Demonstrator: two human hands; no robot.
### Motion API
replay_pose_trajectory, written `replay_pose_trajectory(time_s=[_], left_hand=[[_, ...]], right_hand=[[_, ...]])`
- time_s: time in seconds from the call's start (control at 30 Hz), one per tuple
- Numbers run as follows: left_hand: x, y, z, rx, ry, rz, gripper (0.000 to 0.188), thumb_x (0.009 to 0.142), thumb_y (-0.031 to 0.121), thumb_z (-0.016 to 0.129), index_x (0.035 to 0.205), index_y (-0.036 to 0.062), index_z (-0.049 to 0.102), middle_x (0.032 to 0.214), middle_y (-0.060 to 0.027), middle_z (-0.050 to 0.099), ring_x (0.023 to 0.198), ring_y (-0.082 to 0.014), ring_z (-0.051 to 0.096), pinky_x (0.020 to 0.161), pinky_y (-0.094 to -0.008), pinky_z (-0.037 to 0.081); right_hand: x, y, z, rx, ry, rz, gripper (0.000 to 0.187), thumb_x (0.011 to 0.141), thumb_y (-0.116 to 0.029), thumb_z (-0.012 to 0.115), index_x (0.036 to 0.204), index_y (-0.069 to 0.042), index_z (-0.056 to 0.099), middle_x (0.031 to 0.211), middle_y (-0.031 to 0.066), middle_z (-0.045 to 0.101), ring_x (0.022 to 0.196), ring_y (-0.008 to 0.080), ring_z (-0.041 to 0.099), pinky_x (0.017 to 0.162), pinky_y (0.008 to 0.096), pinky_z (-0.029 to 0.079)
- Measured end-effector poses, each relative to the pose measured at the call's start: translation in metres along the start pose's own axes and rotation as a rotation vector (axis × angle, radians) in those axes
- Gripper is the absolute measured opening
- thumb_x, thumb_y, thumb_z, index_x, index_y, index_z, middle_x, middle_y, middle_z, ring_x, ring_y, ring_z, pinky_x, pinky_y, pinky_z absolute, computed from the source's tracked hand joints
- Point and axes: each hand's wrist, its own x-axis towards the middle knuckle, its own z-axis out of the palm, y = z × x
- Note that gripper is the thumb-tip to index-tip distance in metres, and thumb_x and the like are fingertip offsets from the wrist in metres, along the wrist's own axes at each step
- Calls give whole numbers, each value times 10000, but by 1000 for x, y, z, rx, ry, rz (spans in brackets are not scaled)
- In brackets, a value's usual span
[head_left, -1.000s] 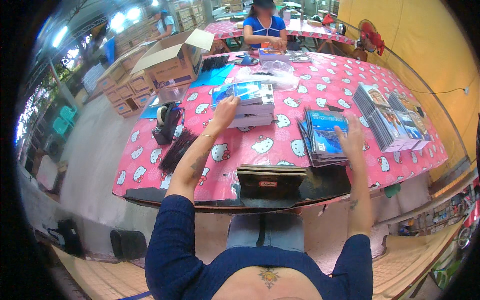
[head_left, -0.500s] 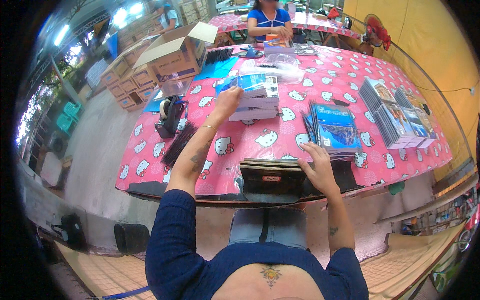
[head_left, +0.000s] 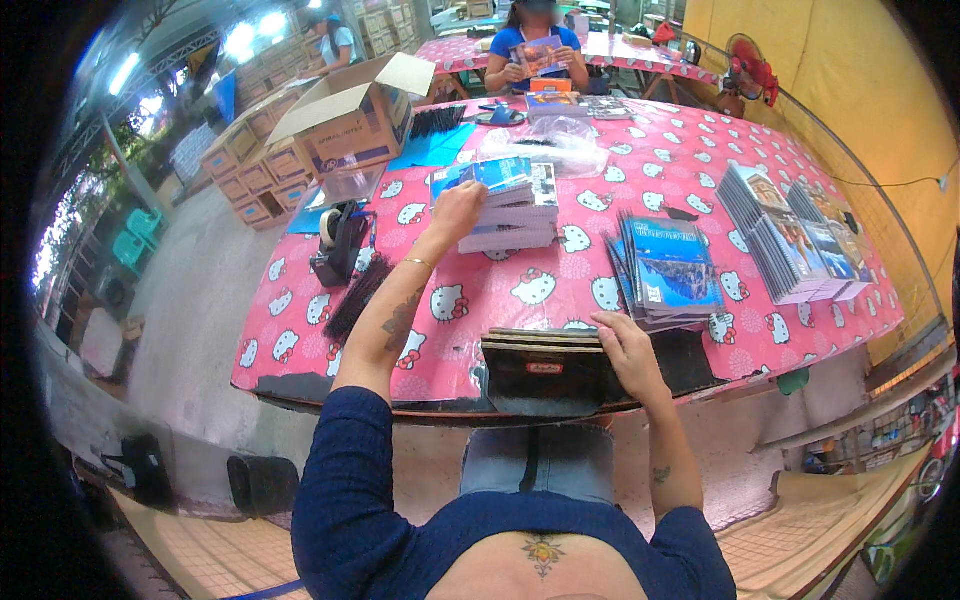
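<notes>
My left hand (head_left: 460, 208) is closed on the near left edge of the topmost blue-covered booklet in a stack of booklets (head_left: 508, 236). The stack's white page edges face me. At the table's front edge stands a black wooden stand (head_left: 545, 368) with layered boards along its top and a small red label. My right hand (head_left: 628, 352) grips its right end, thumb on the front and fingers over the top. Just beyond that hand lies a fanned pile of blue spiral-bound notebooks (head_left: 672, 265).
Spiral notebooks (head_left: 790, 235) stand stacked at right. A tape dispenser (head_left: 340, 242) and black binding coils (head_left: 358, 298) lie at left. Behind are an open carton (head_left: 345, 125), a clear plastic bag (head_left: 548, 145) and a co-worker (head_left: 535, 60) holding a printed sheet or cover. The tablecloth (head_left: 535, 290) is pink.
My right hand has drawn its fingers back from the notebook pile and curled them over the stand's end. My left hand stays on the stack. The co-worker has lifted a printed sheet or cover.
</notes>
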Motion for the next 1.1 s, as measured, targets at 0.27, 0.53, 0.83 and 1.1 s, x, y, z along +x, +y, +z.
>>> replay_pose_trajectory(time_s=[0.27,0.53,0.83,1.1], left_hand=[[2,-8,-1,9,-11,-19,152,899,139,565,1008,84,657,934,-147,687,882,-368,678,732,-468,548],[5,3,-6,187,-80,194,186,920,119,550,1068,90,660,1091,-142,660,948,-350,672,783,-455,566],[7,8,-2,389,-120,214,123,871,120,582,948,28,607,984,-130,625,909,-305,673,724,-399,575],[8,10,-10,203,-24,175,182,916,213,612,935,36,575,926,-129,607,885,-303,650,730,-415,537]], right_hand=[[-2,-2,7,103,22,68,296,991,-173,517,1165,27,647,1086,210,673,1005,331,651,901,371,485],[-8,10,13,166,44,117,313,1001,-209,513,1158,21,656,1057,199,683,980,302,662,877,361,491],[-8,6,13,188,48,147,315,1008,-230,513,1143,13,659,1021,187,687,946,291,666,853,351,491],[-10,11,16,197,73,124,320,1008,-238,519,1148,15,659,989,183,687,905,272,665,828,347,494]])
